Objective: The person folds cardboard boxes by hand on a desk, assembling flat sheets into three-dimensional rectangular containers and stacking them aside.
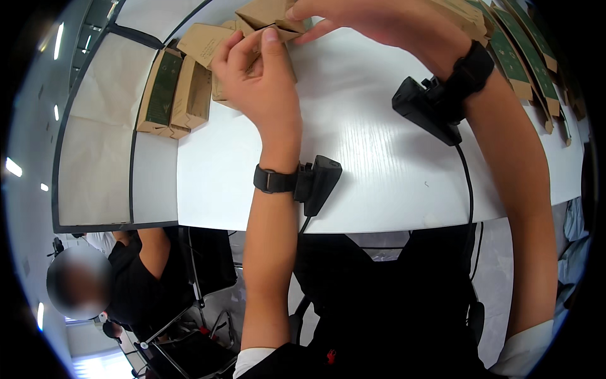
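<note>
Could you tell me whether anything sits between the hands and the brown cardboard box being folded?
Nothing visible does: the left hand and right hand both already touch the brown cardboard box at the white table's far edge.

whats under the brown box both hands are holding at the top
Under the brown box lies the white table; more brown cardboard sits beside it. The left hand and right hand cover whatever is directly beneath.

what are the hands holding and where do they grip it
Both hold one brown carton: the left hand pinches its near flap edge with thumb and fingers; the right hand grips its right end.
</note>
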Motion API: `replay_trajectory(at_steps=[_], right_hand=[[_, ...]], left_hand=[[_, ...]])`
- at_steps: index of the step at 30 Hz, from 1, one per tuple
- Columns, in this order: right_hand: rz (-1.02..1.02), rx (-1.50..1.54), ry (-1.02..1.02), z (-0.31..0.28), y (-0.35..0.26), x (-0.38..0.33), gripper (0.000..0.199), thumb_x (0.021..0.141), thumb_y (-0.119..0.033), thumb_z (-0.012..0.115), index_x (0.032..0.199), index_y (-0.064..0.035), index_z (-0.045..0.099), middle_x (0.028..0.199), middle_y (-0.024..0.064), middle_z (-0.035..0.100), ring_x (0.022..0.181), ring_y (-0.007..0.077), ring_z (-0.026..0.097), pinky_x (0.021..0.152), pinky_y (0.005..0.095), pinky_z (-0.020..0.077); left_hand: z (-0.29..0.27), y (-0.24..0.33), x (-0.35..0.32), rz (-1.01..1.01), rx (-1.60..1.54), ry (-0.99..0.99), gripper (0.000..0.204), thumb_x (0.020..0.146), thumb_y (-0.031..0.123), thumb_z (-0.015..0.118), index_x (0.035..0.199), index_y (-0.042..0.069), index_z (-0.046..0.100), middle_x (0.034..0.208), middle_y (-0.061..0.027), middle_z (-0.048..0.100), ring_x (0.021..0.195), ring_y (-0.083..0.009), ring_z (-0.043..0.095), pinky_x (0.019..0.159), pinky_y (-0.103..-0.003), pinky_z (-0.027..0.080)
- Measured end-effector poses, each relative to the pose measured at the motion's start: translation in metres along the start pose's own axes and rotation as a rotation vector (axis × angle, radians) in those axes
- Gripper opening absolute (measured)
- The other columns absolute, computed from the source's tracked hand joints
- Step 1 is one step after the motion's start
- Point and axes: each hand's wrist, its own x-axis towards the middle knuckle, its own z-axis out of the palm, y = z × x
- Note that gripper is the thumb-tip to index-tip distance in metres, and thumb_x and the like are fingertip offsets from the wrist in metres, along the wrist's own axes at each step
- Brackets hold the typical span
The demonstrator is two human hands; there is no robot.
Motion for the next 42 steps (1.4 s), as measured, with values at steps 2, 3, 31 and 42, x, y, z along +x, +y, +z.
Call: replay_trajectory(at_steps=[2,3,31,42], right_hand=[[-0.001,0.003,0.042,0.011,-0.001,0.005,0.051,0.083,0.002,0.060,0.134,0.0084,0.059,0.116,0.0194,0.065,0.100,0.0252,0.066,0.081,0.0319,0.0587],[0.034,-0.007,0.102,0.010,-0.002,0.003,0.050,0.083,0.003,0.060,0.132,0.0076,0.061,0.115,0.0193,0.065,0.099,0.0249,0.066,0.079,0.0318,0.0585],[-0.536,-0.431,0.249,0.028,0.038,0.019,0.032,0.078,-0.002,0.065,0.109,0.0029,0.070,0.103,0.0226,0.068,0.101,0.0396,0.063,0.089,0.0407,0.0511],[-0.402,-0.191,0.142,0.011,0.027,0.018,0.045,0.079,-0.002,0.074,0.122,0.0079,0.067,0.117,0.0188,0.072,0.106,0.0207,0.067,0.094,0.0330,0.0519]], left_hand=[[-0.005,-0.011,0.000,-0.089,-0.194,0.064,0.026,0.098,0.023,0.072,0.104,-0.002,0.072,0.136,-0.0113,0.049,0.115,-0.0174,0.060,0.096,-0.032,0.052],[0.001,-0.009,-0.002,-0.094,-0.208,0.057,0.026,0.098,0.023,0.072,0.104,-0.002,0.072,0.136,-0.0113,0.049,0.115,-0.0174,0.060,0.096,-0.032,0.052],[-0.001,-0.005,-0.002,-0.240,-0.407,0.199,0.020,0.092,0.007,0.077,0.096,0.001,0.059,0.130,-0.0162,0.058,0.107,-0.0185,0.064,0.092,-0.030,0.055],[0.005,0.003,-0.001,-0.147,-0.382,0.165,0.036,0.094,0.006,0.074,0.124,0.000,0.056,0.121,-0.0106,0.062,0.111,-0.0183,0.061,0.097,-0.031,0.051]])
